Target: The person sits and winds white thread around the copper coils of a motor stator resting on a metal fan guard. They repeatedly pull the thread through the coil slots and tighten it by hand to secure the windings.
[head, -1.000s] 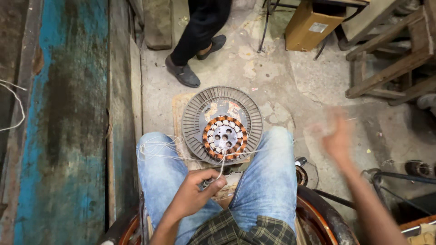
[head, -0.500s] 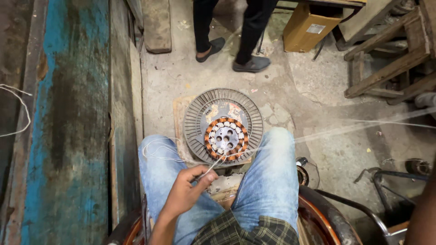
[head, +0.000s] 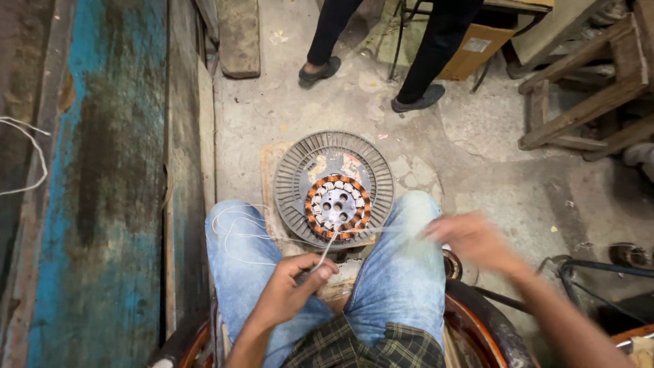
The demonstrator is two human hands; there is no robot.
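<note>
Our left hand (head: 293,289) pinched the white cord (head: 327,249), which ran far toward the motor stator (head: 337,204), while our blurred right hand (head: 470,238), grip unreadable, hovered right.

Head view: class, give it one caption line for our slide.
Seated person's left hand pinches white cord by a copper-wound stator in a grey finned disc; blurred right hand.

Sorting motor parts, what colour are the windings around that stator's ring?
Copper-orange windings, with white inserts, clearest in the head view.
</note>
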